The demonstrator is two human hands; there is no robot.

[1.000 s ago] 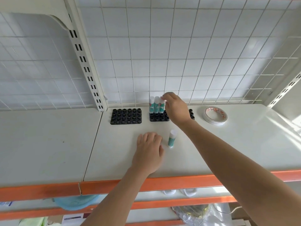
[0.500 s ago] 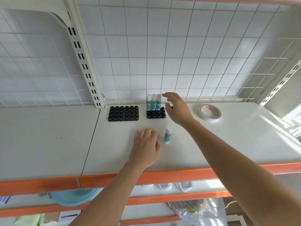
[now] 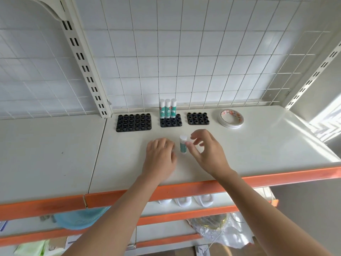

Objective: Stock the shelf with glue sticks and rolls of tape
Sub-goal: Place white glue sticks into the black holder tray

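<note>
A loose teal and white glue stick (image 3: 183, 147) stands upright on the white shelf (image 3: 258, 145). My right hand (image 3: 208, 154) is just right of it, thumb tip touching its side, the other fingers spread and lifted. To the stick's left, my left hand (image 3: 159, 157) rests palm down on the shelf, holding nothing. Three more glue sticks (image 3: 167, 108) stand in the back row of the middle black holder (image 3: 171, 123). A roll of tape (image 3: 230, 118) lies flat at the back right.
A larger black holder (image 3: 134, 122) sits to the left and a small one (image 3: 197, 118) to the right of the middle one. A wire grid backs the shelf. An orange rail (image 3: 184, 191) runs along its front edge, with lower shelves of goods beneath.
My right hand has drawn back from the holder with the three sticks to the loose stick near the front, uncovering the small right holder. My left hand has stayed put.
</note>
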